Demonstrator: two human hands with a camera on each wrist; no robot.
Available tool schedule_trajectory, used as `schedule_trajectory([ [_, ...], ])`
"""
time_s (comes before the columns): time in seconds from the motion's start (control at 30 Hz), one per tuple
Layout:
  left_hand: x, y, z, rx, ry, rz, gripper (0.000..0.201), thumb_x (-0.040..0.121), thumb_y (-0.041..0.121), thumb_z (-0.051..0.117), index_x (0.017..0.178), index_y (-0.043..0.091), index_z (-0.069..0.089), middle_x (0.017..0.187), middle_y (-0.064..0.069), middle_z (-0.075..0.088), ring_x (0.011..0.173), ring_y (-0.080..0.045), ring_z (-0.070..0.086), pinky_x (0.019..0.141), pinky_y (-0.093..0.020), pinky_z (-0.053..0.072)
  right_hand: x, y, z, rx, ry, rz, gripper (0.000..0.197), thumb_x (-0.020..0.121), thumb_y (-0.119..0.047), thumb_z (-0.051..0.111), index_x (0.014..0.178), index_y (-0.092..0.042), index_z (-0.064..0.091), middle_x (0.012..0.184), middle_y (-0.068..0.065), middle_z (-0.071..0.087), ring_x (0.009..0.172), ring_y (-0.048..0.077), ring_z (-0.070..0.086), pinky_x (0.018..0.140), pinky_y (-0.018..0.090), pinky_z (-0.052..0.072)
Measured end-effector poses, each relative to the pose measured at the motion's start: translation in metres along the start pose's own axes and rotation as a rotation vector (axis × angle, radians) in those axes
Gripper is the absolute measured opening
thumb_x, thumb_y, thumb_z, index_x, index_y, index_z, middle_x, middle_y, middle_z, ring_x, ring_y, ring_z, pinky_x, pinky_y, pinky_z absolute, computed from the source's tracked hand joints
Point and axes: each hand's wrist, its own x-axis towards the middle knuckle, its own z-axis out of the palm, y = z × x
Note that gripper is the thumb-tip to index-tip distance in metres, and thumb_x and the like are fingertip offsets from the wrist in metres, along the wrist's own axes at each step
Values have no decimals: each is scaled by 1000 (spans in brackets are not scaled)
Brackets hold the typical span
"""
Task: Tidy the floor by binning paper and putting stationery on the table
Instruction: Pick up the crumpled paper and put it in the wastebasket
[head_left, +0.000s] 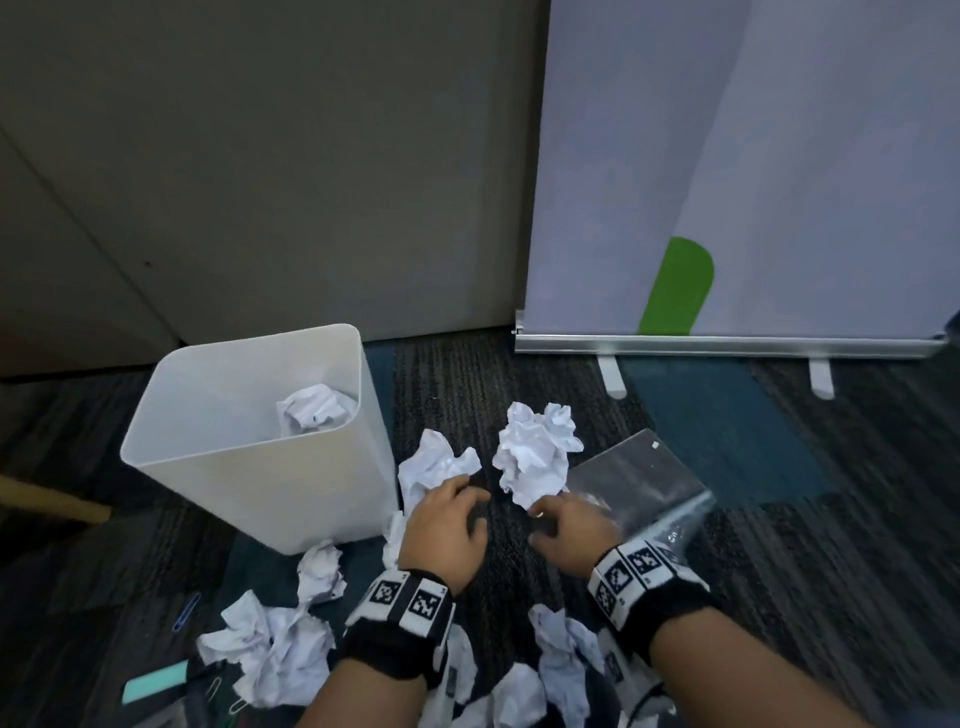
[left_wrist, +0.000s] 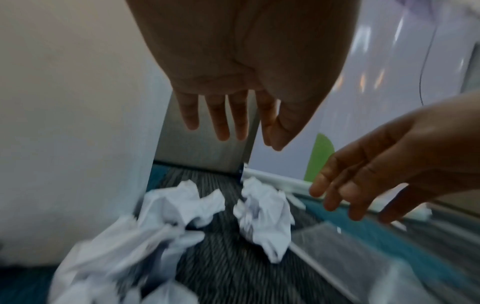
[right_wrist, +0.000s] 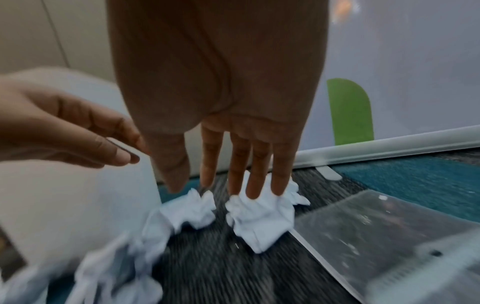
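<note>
Both wrists wear black bands with square black-and-white marks, and they sit closest to the head camera. From there the left hand (head_left: 445, 525) reaches forward with its fingers (left_wrist: 217, 115) straight and a little apart, holding nothing. It hangs over a crumpled paper ball (head_left: 434, 465) that lies on the carpet (head_left: 483, 395) right beside the white bin (head_left: 244, 457). The right hand (head_left: 571, 530) is also loose, with its fingers (right_wrist: 255, 162) long and spread and nothing in them. They point down at a second paper ball (head_left: 535, 452), which lies just beside a clear plastic sleeve (head_left: 639, 483). It looks as if each hand is going for its own ball, so two can go into the bin together. I cannot tell if the fingertips touch the paper yet. The bin stands near the hands, and that makes the throw short. One paper ball in the bin (head_left: 311, 408) already lies inside. More crumpled paper (head_left: 275, 644) is scattered on the floor close to the person. At the lower left a blue paper clip (head_left: 186, 610) and a mint green eraser (head_left: 156, 680) lie on the carpet; these look like stationery that belongs on the table. No table shows in these views. Behind everything stands a white banner (head_left: 753, 182) with a green shape.
</note>
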Motion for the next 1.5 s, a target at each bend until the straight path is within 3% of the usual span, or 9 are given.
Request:
schedule_trajectory([
  [0.27, -19, -12, 57, 179, -352, -55, 37, 91, 27, 49, 128, 27, 51, 146, 4, 36, 132, -18, 37, 108, -30, 33, -14, 51, 66, -319, -444, 38, 69, 65, -44, 77, 124, -25, 47, 128, 9, 46, 116, 31, 54, 96, 39, 46],
  [0.53, -18, -2, 59, 142, -349, -75, 37, 90, 23, 49, 127, 26, 52, 146, 4, 36, 130, -17, 39, 106, -32, 36, -8, 40, 63, -284, -424, -33, 35, 83, -24, 60, 115, -12, 54, 119, 13, 59, 113, 31, 57, 92, 35, 48],
  [0.7, -16, 1, 43, -71, -331, -141, 75, 78, 36, 64, 144, 29, 28, 152, 7, 26, 135, -14, 34, 110, -33, 34, 6, 18, 14, 54, -235, 79, 28, 89, -23, 53, 110, -7, 60, 113, 14, 65, 106, 28, 61, 87, 31, 47],
  [0.83, -11, 9, 27, -390, -185, -253, 107, 68, 60, 72, 150, 29, 12, 150, 12, 25, 138, -6, 27, 114, -27, 27, 27, 1, -22, 387, -12, 108, 45, 78, -41, 69, 113, -15, 58, 103, 0, 63, 102, 20, 60, 89, 30, 46],
  [0.93, -2, 16, 15, -503, 19, -234, 83, 82, 43, 68, 147, 32, 19, 140, 15, 35, 130, 0, 33, 108, -19, 27, 32, -17, -40, 495, 81, -15, 37, 78, -40, 71, 104, -15, 59, 97, -2, 64, 94, 18, 61, 87, 31, 48],
  [1.03, 6, 18, -1, -545, 230, -247, 44, 91, 31, 58, 129, 47, 40, 128, 11, 55, 116, -14, 56, 103, -33, 44, 30, -38, -46, 526, 127, -135, 25, 83, -37, 68, 98, -22, 54, 92, -8, 61, 88, 12, 58, 80, 25, 44],
  [1.13, 11, 18, -29, -544, 420, -257, 37, 91, 17, 53, 119, 42, 50, 120, 4, 62, 107, -18, 61, 97, -38, 49, 26, -57, -47, 490, 119, -248, 31, 84, -45, 64, 108, -30, 51, 95, -12, 62, 87, 7, 58, 78, 23, 44],
  [1.33, 7, 22, -99, -475, 724, -173, 39, 94, 11, 50, 130, 28, 52, 120, 12, 47, 106, 7, 42, 89, -3, 28, 24, -90, -44, 195, 141, -355, 40, 89, -44, 56, 125, -27, 49, 118, -4, 55, 92, 7, 51, 87, 28, 47],
  [1.5, -5, 10, -148, -478, 884, -160, 43, 95, 12, 50, 134, 29, 47, 122, 9, 43, 102, 13, 39, 83, 7, 25, 20, -112, -36, 86, 129, -411, 31, 89, -38, 57, 118, -29, 54, 116, -4, 54, 94, 11, 54, 89, 34, 48],
])
